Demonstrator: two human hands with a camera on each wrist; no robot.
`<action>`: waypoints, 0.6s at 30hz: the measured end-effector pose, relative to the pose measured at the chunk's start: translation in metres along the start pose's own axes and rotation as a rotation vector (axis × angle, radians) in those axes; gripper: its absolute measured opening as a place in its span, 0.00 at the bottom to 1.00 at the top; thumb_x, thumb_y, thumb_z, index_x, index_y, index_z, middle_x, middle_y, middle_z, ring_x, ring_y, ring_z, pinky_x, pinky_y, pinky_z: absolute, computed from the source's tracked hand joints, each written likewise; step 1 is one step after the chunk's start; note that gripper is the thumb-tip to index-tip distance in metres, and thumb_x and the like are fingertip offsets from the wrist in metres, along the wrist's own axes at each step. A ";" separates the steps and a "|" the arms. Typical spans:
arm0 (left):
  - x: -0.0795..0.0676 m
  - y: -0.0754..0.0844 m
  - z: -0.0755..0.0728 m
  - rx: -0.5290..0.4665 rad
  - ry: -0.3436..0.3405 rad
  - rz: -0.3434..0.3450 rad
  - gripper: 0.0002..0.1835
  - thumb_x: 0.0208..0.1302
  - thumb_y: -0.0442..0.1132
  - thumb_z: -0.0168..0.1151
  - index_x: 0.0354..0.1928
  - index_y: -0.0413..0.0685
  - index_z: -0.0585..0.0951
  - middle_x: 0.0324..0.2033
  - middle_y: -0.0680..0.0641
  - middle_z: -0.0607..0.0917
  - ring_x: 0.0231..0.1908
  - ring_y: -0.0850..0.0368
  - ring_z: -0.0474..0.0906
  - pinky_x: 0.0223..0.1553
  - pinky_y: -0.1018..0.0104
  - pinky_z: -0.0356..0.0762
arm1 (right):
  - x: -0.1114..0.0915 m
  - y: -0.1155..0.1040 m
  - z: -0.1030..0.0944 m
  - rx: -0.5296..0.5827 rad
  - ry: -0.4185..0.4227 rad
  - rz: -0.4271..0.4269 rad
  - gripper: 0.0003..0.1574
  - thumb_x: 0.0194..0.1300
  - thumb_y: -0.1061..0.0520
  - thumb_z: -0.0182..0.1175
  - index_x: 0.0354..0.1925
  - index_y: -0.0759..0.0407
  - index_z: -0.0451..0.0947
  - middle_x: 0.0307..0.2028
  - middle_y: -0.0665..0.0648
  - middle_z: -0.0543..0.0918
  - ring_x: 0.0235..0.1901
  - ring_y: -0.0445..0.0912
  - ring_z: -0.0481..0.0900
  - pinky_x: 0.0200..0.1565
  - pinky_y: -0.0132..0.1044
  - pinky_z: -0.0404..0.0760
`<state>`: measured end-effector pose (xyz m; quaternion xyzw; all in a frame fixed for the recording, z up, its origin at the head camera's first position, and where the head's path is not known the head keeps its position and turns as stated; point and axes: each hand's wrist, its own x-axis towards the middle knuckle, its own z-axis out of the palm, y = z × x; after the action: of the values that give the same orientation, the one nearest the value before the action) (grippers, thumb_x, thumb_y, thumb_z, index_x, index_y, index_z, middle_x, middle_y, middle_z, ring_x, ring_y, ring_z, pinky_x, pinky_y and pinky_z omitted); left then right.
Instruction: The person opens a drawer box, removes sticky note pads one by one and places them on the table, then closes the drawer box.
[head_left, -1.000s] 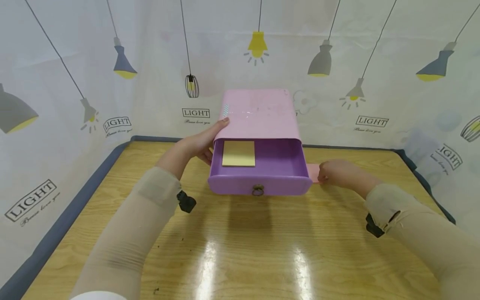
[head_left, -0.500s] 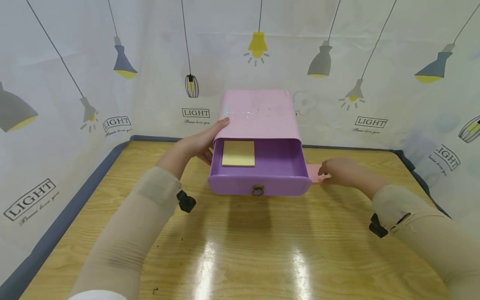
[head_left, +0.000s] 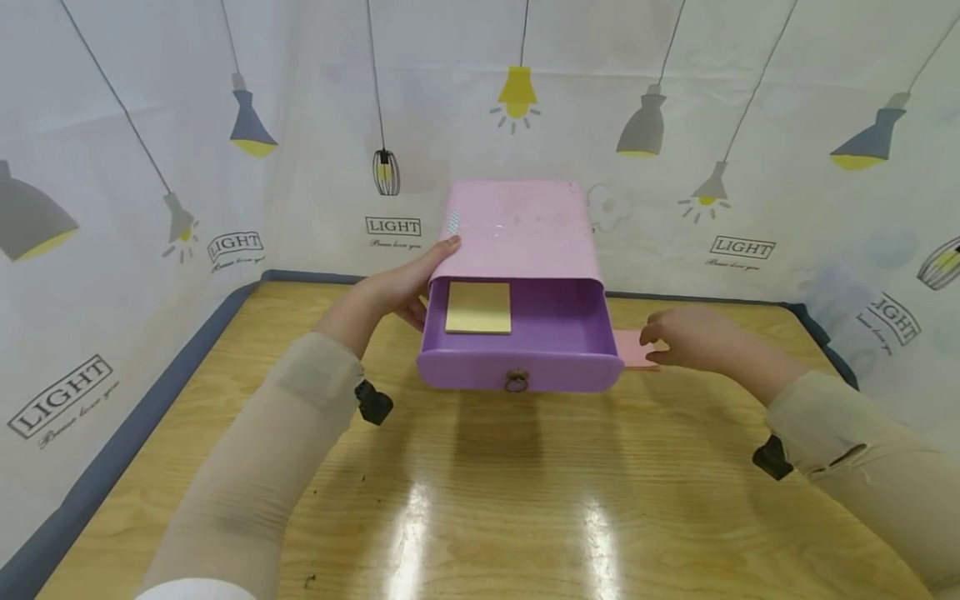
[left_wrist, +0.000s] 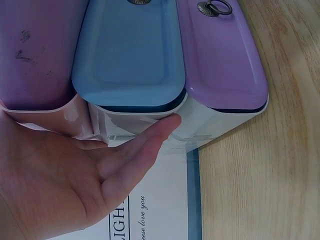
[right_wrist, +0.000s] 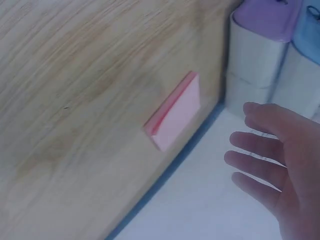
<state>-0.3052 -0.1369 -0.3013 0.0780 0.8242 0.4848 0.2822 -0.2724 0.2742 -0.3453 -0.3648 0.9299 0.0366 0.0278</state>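
Note:
A stacked drawer unit (head_left: 517, 229) with a pink top stands at the middle back. Its purple top drawer (head_left: 465, 370) is pulled out, and a yellow sticky note pad (head_left: 477, 307) lies inside at the left. My left hand (head_left: 405, 283) rests on the unit's left side, thumb on the top edge. In the left wrist view its fingers lie extended along the side by the blue drawer (left_wrist: 132, 55). On the table right of the unit is a pink sticky note pad (right_wrist: 179, 112), its top edge slightly lifted. My right hand (head_left: 693, 342) hovers beside that pad, fingers spread, holding nothing.
The wooden table (head_left: 480, 500) reaches forward from the unit. A white curtain (head_left: 300, 125) printed with lamps stands behind and at both sides, with a grey-blue band (right_wrist: 165, 175) along the table's edge. A lower purple drawer (left_wrist: 225, 60) is closed.
My right hand has come off the pink sticky note pad and drawn back to the right, its fingers opening. The left hand, the unit and the yellow pad stay where they were.

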 end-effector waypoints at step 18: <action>0.001 0.000 -0.002 0.004 0.001 -0.024 0.53 0.58 0.82 0.26 0.72 0.51 0.61 0.52 0.33 0.78 0.40 0.37 0.83 0.40 0.47 0.82 | -0.008 -0.037 -0.053 -0.155 0.164 -0.091 0.10 0.51 0.57 0.75 0.33 0.54 0.85 0.31 0.50 0.82 0.29 0.46 0.81 0.30 0.45 0.81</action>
<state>-0.3073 -0.1379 -0.3014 0.0686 0.8262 0.4798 0.2873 -0.2425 0.2484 -0.2933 -0.4096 0.9059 0.0772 -0.0748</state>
